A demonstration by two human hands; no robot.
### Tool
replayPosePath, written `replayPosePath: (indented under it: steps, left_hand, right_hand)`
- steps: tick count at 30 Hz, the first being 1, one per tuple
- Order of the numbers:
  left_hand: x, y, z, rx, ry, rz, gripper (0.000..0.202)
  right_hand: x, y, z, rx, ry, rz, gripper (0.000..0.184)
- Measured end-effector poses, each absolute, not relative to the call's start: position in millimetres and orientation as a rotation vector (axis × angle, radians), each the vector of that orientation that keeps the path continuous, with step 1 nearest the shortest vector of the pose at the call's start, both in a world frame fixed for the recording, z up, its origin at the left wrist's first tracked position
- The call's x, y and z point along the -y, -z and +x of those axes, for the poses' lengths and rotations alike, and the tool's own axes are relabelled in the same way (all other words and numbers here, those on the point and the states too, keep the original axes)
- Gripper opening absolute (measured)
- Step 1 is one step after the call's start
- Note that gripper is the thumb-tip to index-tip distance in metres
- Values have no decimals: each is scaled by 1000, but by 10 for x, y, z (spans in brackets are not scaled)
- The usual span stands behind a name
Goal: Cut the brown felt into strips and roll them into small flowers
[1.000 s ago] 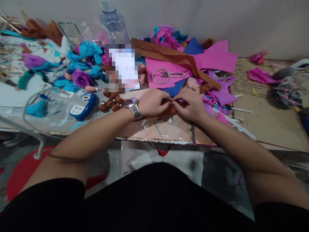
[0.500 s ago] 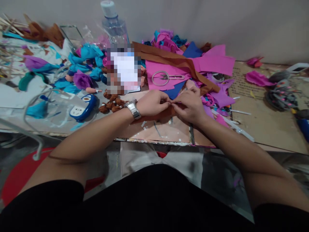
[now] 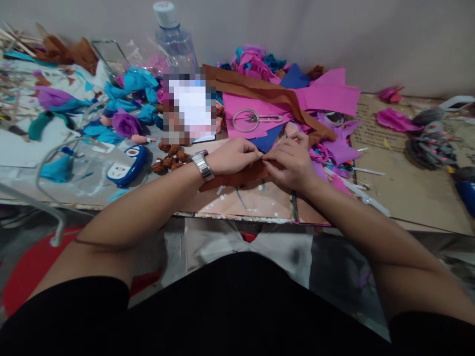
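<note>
My left hand (image 3: 234,157), with a metal-banded watch (image 3: 203,165) on its wrist, is pinched closed. Its fingertips meet those of my right hand (image 3: 290,160), also closed, over the table. A brown crepe paper piece (image 3: 237,179) runs beneath the left hand to the pinched fingers; the exact grip is partly hidden. Just beyond the hands, thread snips (image 3: 265,118) with a ring lie on pink crepe paper (image 3: 319,96). A blue paper piece (image 3: 270,139) shows between the hands. Bunched brown paper pieces (image 3: 171,159) rest left of the watch.
A water bottle (image 3: 176,47) stands behind a blurred phone-like screen (image 3: 195,106). Turquoise paper scraps (image 3: 137,81), a purple paper flower (image 3: 126,122) and a blue-and-white case (image 3: 127,165) lie left. At right are a cardboard sheet (image 3: 397,193) and a dark netted bundle (image 3: 432,146).
The fingers of both hands have shifted slightly while staying pinched together. My left wrist has turned a little, and the brown paper under it has moved slightly. The surrounding things look unchanged.
</note>
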State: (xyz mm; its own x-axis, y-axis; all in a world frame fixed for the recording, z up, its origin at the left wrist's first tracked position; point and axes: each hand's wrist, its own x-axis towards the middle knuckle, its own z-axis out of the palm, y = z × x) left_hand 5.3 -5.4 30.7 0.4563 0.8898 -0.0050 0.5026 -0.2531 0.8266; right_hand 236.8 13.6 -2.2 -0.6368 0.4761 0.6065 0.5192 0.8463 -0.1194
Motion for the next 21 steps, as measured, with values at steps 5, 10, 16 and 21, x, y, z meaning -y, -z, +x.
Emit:
replayPosePath:
  steps: [5, 10, 16, 21]
  left_hand:
    - [29, -264, 41, -1140, -605, 1865, 29]
    - [31, -266, 34, -1115, -601, 1795, 33]
    - [52, -315, 37, -1113, -571, 1710, 31]
    - [52, -328, 34, -1130, -574, 1720, 29]
  right_hand:
    - [-123, 8, 2366, 2372, 80, -709, 12]
    - [-111, -7, 2365, 2361, 47, -716, 12]
    - [-101, -21, 2360, 2366, 10, -740, 13]
    - [-75, -54, 2344, 2357, 4, -747, 14]
